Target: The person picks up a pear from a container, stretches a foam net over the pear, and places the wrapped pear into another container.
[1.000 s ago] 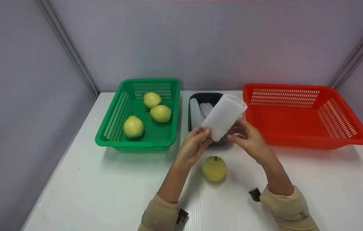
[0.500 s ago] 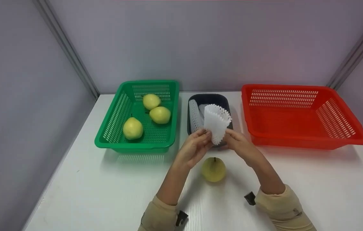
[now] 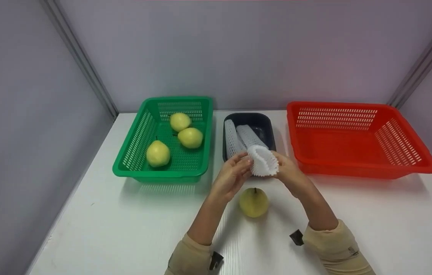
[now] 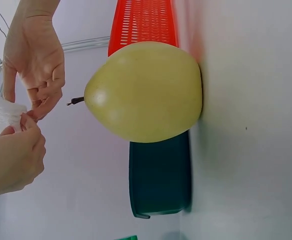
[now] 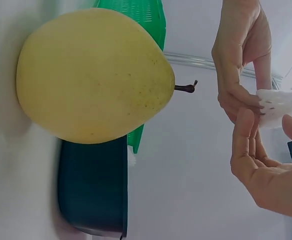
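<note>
A white foam fruit net [image 3: 264, 162] is held up between both hands, over the front of a dark tray [image 3: 263, 121], its open mouth facing the head camera. My left hand [image 3: 232, 176] pinches the net's edge between thumb and fingers. On the other side, my right hand [image 3: 291, 173] grips the net with its thumb and fingers; in the right wrist view the fingertips of both hands meet at the net's edge [image 5: 271, 107]. Below the hands a yellow pear [image 3: 253, 203] stands upright on the table, stem up, touched by neither hand.
Two more foam nets [image 3: 251, 136] lie in the dark tray. To its left, a green basket [image 3: 162, 172] holds three pears [image 3: 190, 138]. A red basket [image 3: 364, 168] stands to the right. Grey panels [image 3: 254, 53] enclose the white table [image 3: 124, 229] behind and at the sides.
The net has come down and tipped, so its mouth now faces the head camera. My right hand has moved left onto the net; my left hand has barely shifted.
</note>
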`<action>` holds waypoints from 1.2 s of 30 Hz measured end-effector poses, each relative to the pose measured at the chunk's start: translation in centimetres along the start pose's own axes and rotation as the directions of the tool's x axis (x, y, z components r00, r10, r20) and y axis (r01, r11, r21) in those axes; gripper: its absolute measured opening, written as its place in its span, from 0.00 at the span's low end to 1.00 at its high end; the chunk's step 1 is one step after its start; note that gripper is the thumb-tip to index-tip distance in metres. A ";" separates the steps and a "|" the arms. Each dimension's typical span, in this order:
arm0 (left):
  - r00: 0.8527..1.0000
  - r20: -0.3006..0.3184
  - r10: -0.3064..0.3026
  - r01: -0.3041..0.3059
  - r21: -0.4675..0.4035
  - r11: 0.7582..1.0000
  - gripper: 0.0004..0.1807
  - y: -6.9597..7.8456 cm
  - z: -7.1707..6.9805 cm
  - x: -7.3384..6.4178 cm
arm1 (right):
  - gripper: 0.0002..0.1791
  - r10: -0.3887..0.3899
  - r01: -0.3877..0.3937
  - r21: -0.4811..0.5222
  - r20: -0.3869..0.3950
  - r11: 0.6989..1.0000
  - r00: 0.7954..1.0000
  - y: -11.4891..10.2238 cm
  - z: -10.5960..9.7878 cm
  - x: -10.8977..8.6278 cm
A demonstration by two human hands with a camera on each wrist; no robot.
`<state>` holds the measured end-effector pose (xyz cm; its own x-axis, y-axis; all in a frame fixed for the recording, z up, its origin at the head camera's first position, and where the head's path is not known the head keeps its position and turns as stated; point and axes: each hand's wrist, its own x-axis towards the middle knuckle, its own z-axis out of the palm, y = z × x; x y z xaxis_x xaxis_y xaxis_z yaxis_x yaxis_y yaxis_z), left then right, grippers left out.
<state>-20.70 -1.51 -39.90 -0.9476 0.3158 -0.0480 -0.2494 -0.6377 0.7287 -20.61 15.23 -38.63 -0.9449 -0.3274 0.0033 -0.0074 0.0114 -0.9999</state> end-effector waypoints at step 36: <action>0.971 0.230 -0.069 0.081 -0.042 0.996 0.17 -0.3 0.1 -0.6 | 0.13 -0.040 -0.054 0.504 0.174 0.862 0.984 -0.4 -0.9 -0.2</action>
<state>-20.06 -1.44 -40.00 -0.8567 0.5124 0.0603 -0.3335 -0.6391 0.6930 -20.74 16.09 -38.22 -0.8727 -0.4866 0.0406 0.2096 -0.4483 -0.8689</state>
